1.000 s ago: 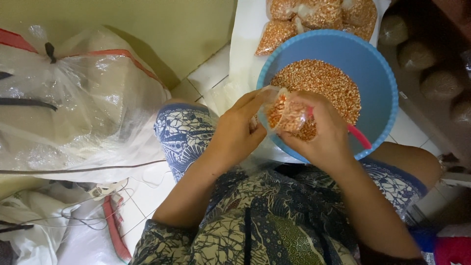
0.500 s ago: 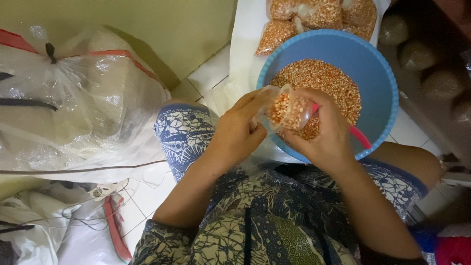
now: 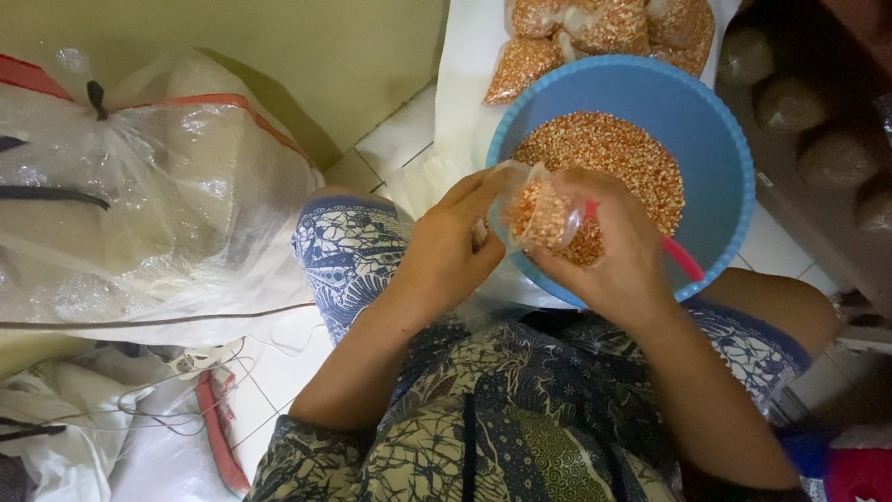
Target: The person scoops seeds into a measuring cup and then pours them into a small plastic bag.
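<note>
Far left of the blue basin (image 3: 715,139) sits a big clear plastic sack (image 3: 139,195) on the tiled floor (image 3: 400,139); your left hand (image 3: 451,246) is at the basin's near-left rim, fingers pinching the mouth of a small clear bag (image 3: 539,214) of orange kernels. Your right hand (image 3: 618,251) is just right of that bag, over the basin's near rim, fingers curled around the bag and a red-handled scoop (image 3: 683,260). Inside the basin lies a heap of orange kernels (image 3: 604,153); behind its far rim lie filled kernel packets (image 3: 604,28).
</note>
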